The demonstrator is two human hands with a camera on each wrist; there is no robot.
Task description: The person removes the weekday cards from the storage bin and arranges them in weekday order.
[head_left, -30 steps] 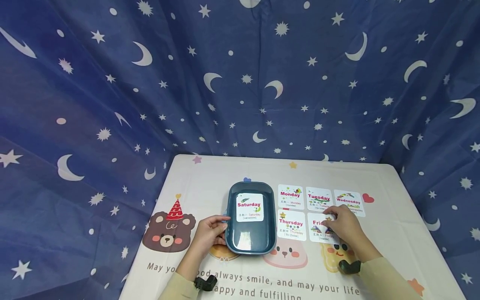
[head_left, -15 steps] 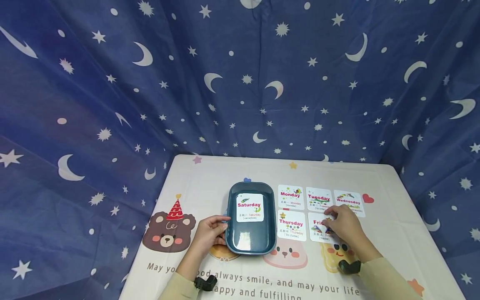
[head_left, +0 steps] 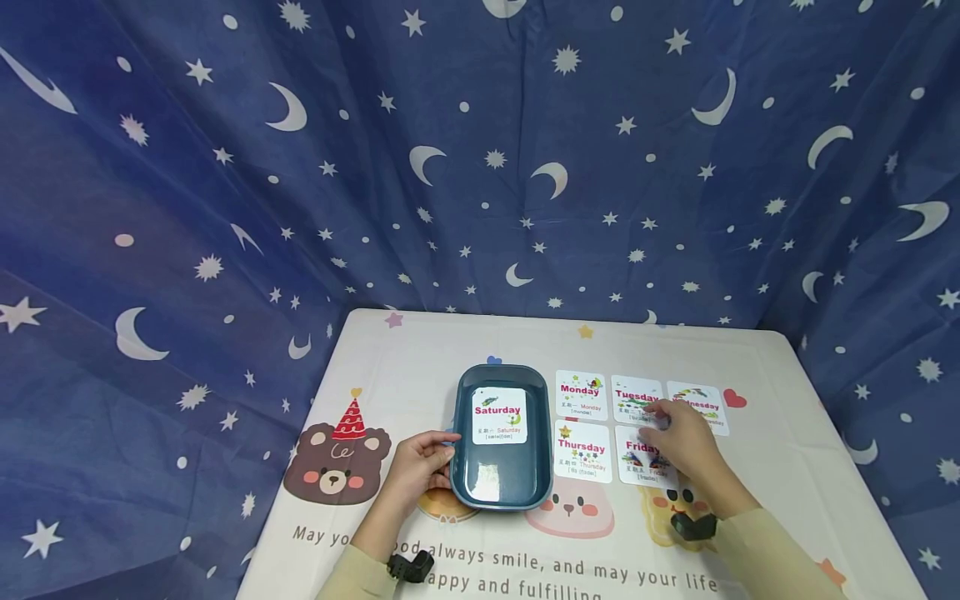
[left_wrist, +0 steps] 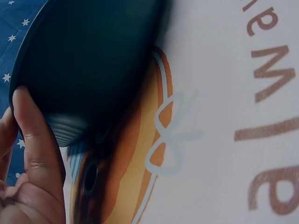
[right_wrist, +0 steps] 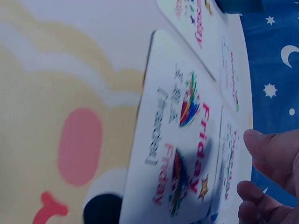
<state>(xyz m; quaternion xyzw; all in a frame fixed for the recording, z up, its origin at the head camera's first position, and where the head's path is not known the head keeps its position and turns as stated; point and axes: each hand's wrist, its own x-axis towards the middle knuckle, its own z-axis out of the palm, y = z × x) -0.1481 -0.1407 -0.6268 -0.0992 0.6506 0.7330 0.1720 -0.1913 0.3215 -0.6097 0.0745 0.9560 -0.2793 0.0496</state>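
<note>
In the head view my left hand (head_left: 422, 462) grips the left rim of a dark blue rectangular tray (head_left: 502, 487). The left wrist view shows the tray's outer wall (left_wrist: 93, 60) and my thumb (left_wrist: 35, 135) against it. Inside the tray lies a Saturday card (head_left: 499, 429). My right hand (head_left: 686, 437) hovers over the cards, holding nothing, its fingertips parted. Below its fingers is the Friday card (head_left: 643, 475), flat on the table. It partly covers the Tuesday card (head_left: 633, 387) and the Wednesday card (head_left: 716, 408) in the head view.
A Monday card (head_left: 581, 408) and a Thursday card (head_left: 582, 467) form the left column of the card rows, right beside the tray. The printed tablecloth (head_left: 435, 342) covers the table. Blue star-patterned curtains (head_left: 480, 208) stand behind and along the sides.
My right hand has lifted off the Friday card and shifted slightly away from me, towards the Tuesday card. The left hand and tray have stayed in place.
</note>
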